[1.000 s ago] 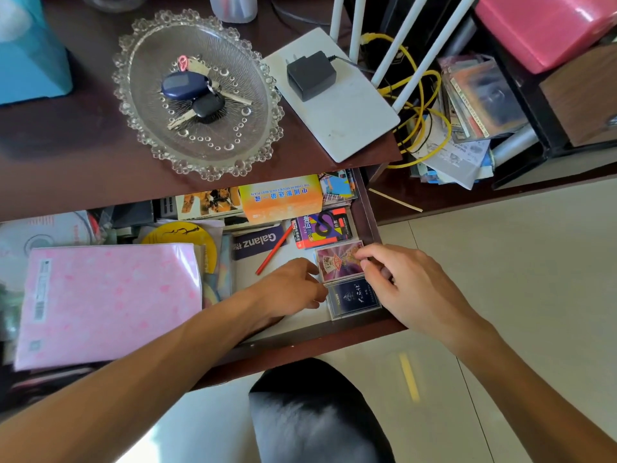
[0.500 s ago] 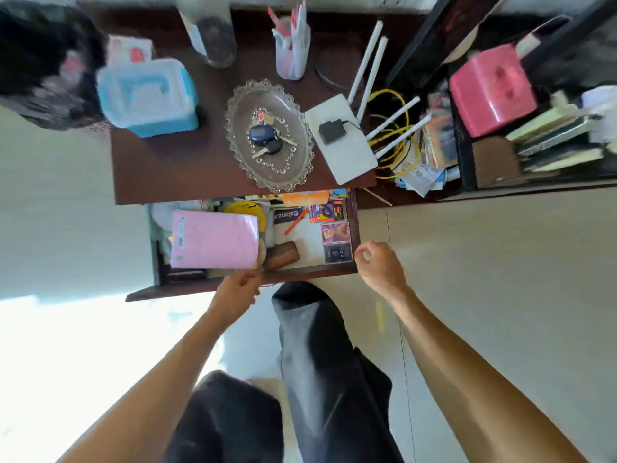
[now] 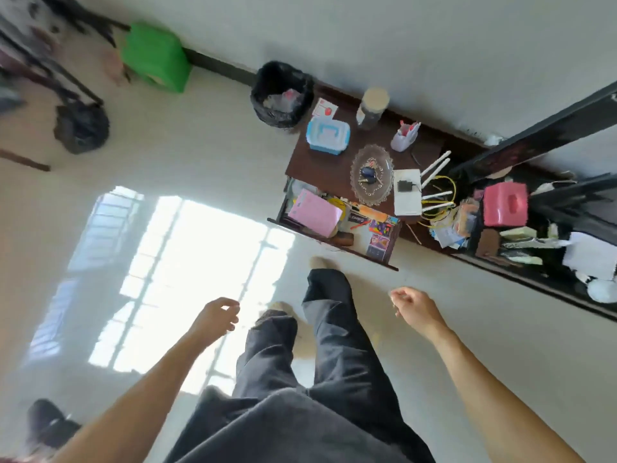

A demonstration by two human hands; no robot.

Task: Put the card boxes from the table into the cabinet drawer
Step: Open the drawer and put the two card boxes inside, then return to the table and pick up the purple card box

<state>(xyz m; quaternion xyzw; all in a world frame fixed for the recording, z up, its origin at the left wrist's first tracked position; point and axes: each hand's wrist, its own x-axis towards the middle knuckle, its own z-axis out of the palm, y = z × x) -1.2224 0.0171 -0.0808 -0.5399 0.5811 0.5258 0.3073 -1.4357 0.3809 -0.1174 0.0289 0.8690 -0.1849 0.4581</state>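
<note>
The cabinet drawer (image 3: pixel 334 246) stands pulled out below the dark cabinet top (image 3: pixel 320 162). Two card boxes lie at its right end, one purple (image 3: pixel 380 242) and one dark blue (image 3: pixel 375 252). My left hand (image 3: pixel 215 318) hangs over the pale floor well short of the drawer, fingers loosely curled, holding nothing. My right hand (image 3: pixel 412 309) is also off the drawer, below its right corner, fingers curled and empty. My dark trouser legs (image 3: pixel 327 329) stand between the hands.
A pink folder (image 3: pixel 315 212) fills the drawer's left part. On the cabinet top sit a glass dish with keys (image 3: pixel 371 175), a blue box (image 3: pixel 328 135) and a router (image 3: pixel 408 192). A black bin (image 3: pixel 282 93) and a green stool (image 3: pixel 155 56) stand by the wall.
Both hands left the card boxes and the drawer and drew back. The view pulled far up and away as I stood, so the open drawer now looks small.
</note>
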